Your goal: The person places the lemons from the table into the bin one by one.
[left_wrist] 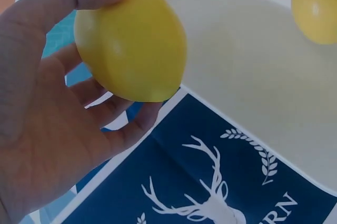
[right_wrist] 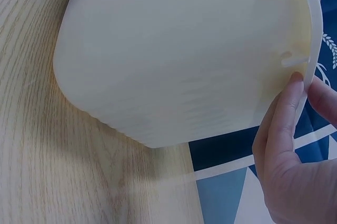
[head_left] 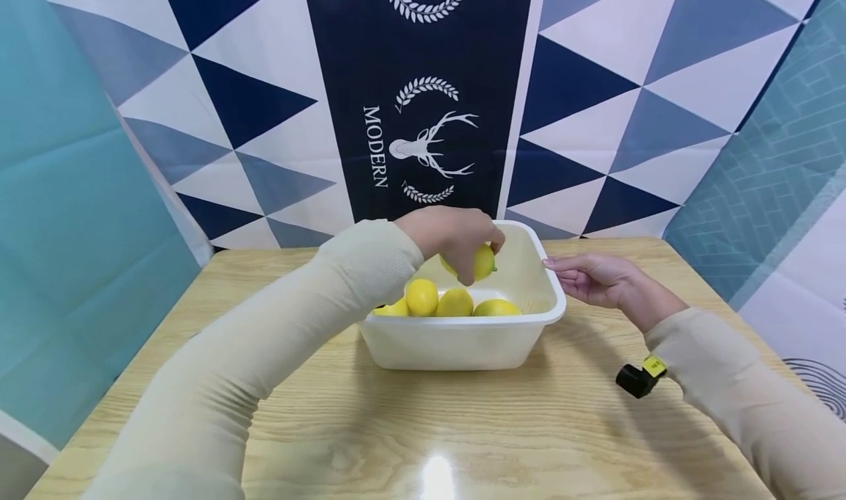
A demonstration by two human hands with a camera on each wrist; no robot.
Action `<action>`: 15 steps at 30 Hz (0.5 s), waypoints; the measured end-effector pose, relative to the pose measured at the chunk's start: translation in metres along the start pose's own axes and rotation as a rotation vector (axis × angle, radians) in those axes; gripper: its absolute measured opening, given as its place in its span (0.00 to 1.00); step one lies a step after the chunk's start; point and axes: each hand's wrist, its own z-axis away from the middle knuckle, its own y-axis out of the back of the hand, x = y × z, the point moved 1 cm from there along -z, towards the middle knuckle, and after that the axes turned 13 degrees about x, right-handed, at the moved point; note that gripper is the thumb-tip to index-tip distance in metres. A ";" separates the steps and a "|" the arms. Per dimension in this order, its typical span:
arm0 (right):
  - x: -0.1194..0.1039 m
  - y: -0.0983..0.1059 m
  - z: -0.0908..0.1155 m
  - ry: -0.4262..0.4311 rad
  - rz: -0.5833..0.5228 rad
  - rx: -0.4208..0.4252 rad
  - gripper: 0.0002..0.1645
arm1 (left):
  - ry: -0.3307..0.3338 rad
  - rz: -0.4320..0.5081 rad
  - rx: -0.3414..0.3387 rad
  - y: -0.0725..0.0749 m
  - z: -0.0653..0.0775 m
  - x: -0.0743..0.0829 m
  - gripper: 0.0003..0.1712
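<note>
My left hand (head_left: 459, 239) grips a yellow lemon (head_left: 485, 263) over the white plastic basin (head_left: 456, 343). In the left wrist view the thumb lies on one side of the lemon (left_wrist: 134, 45), with the fingers curled behind it. Several other lemons (head_left: 421, 297) lie inside the basin, along its near side; its front wall partly hides them. At the basin's right side, my right hand (head_left: 598, 278) pinches the rim. Thumb and fingers take the rim from both sides in the right wrist view, where the basin's outer wall (right_wrist: 179, 56) shows.
The basin stands on a light wood-grain table (head_left: 330, 426) near its back edge. Behind it hangs a patterned cloth (head_left: 423, 59) with triangles and a deer head. A teal sheet (head_left: 79, 191) borders the left. A small black camera (head_left: 637, 380) is on the right sleeve.
</note>
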 end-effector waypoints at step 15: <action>-0.002 0.002 0.002 -0.012 -0.013 0.002 0.08 | -0.060 0.001 0.006 -0.008 -0.021 0.008 0.27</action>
